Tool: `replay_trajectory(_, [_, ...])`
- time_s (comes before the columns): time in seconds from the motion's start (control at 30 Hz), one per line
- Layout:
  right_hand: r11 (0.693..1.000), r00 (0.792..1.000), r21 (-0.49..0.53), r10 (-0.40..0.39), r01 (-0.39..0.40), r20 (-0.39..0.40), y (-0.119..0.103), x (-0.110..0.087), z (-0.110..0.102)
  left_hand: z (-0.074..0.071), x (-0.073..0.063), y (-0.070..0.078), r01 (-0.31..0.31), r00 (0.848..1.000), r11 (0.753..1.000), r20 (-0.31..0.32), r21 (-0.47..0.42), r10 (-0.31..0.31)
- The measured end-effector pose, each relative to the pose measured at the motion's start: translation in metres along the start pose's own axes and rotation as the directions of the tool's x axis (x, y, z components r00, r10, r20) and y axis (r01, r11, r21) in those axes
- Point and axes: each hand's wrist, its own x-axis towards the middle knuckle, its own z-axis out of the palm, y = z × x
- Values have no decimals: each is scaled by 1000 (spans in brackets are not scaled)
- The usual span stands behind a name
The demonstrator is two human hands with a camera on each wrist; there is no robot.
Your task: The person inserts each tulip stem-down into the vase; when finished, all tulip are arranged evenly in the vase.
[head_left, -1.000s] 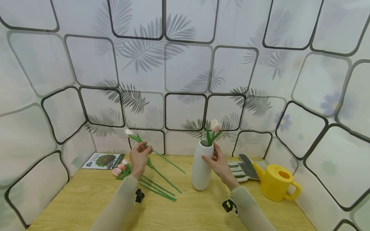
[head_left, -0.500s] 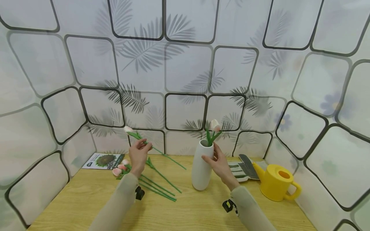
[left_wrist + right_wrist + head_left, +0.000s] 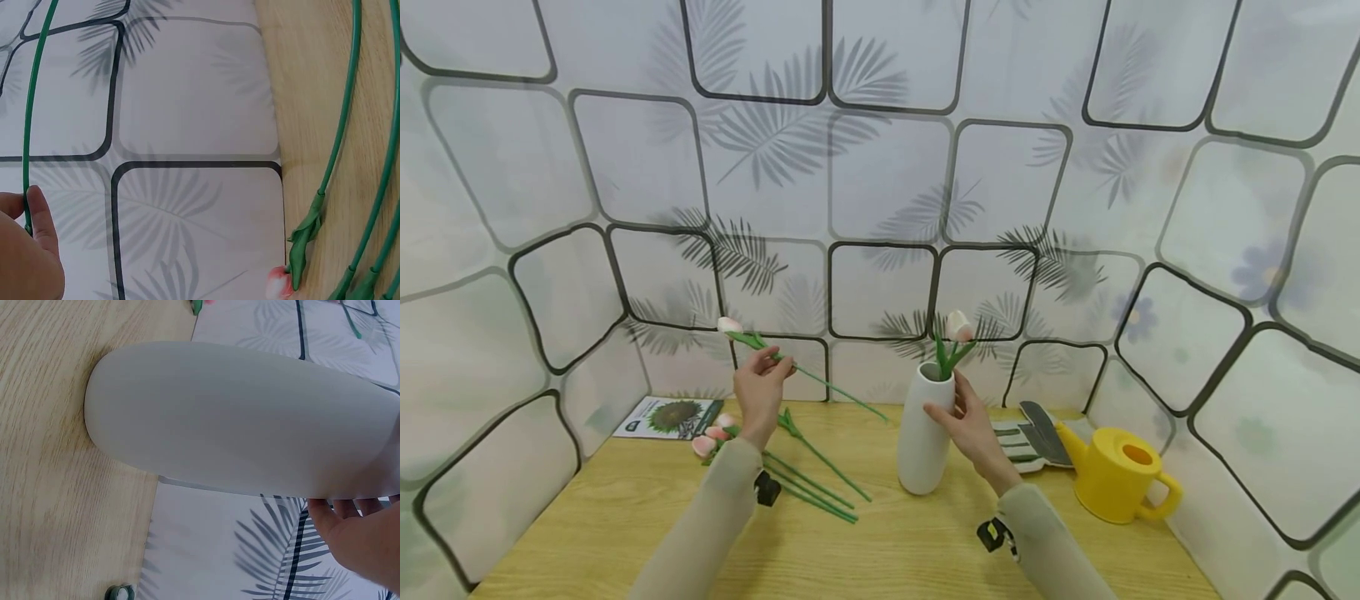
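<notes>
My left hand (image 3: 762, 392) pinches the green stem of a pale pink tulip (image 3: 730, 325) above the table; its stem slants down to the right. In the left wrist view, thumb and finger grip that stem (image 3: 28, 137). A tall white vase (image 3: 923, 437) stands upright on the table, and my right hand (image 3: 972, 429) holds it near the rim from the right side. Another pale tulip (image 3: 958, 327) stands in the vase. Beneath my left hand lie several more tulips (image 3: 704, 447), partly hidden by the forearm. The right wrist view is mostly filled by the vase (image 3: 237, 419).
Right of the vase lie striped gloves (image 3: 1018, 442) and a dark grey tool-like piece (image 3: 1043, 433). A yellow watering can (image 3: 1116, 475) stands at the far right. A seed packet with a sunflower picture (image 3: 666, 417) lies back left. Patterned walls (image 3: 880, 183) enclose the wooden table (image 3: 880, 558).
My left hand has risen slightly with the tulip, and its stem has tipped nearer to level, the lower end moving up and right. The right hand and vase have stayed put.
</notes>
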Motion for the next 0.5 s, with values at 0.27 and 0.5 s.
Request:
replay_trajectory(0.27, [1000, 1000, -4, -9, 9, -5, 3, 0, 0, 10, 5, 14, -3, 999, 997, -38, -78, 1])
replay_trajectory(0.5, [1000, 1000, -6, -16, 16, -12, 5, 1, 0, 24, 5, 27, -43, 997, 987, -63, -154, 33])
